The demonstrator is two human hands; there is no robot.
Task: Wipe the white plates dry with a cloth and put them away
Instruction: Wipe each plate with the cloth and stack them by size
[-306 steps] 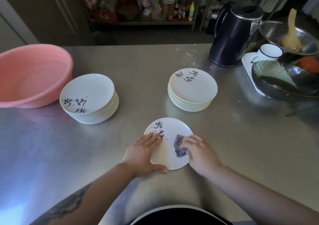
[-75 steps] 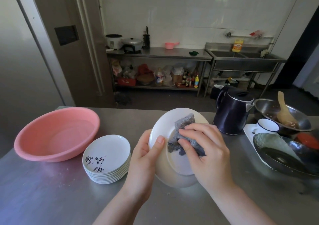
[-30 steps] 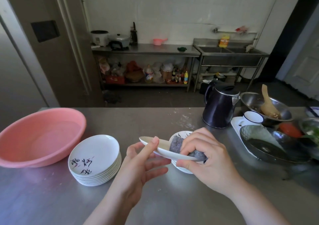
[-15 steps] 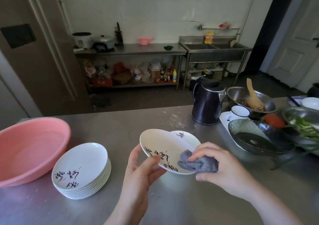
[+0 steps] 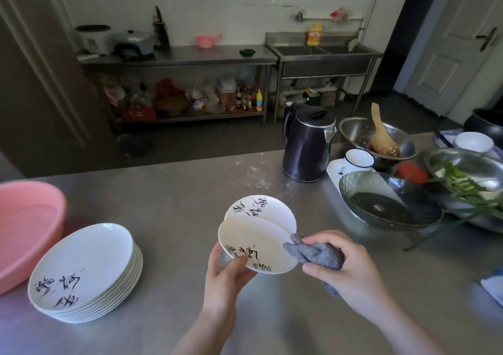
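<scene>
My left hand (image 5: 223,275) pinches the near rim of a white plate (image 5: 255,243) with black lettering, face up, held just above the steel table. Right behind and partly under it lies a stack of similar plates (image 5: 269,211), of which only the top plate shows. My right hand (image 5: 345,270) grips a bunched grey cloth (image 5: 313,252) whose tip touches the held plate's right rim. A second, taller stack of white plates (image 5: 84,270) stands at the left.
A pink basin (image 5: 24,229) sits at the far left edge. A dark kettle (image 5: 306,142) stands behind the plates. To the right are a mug (image 5: 358,160), a glass bowl (image 5: 389,199), metal bowls with a wooden spoon (image 5: 381,134) and greens (image 5: 468,186).
The held plate was turned from edge-on to face up and has moved toward the right stack. The cloth slid off its face to the right rim. The view swung right.
</scene>
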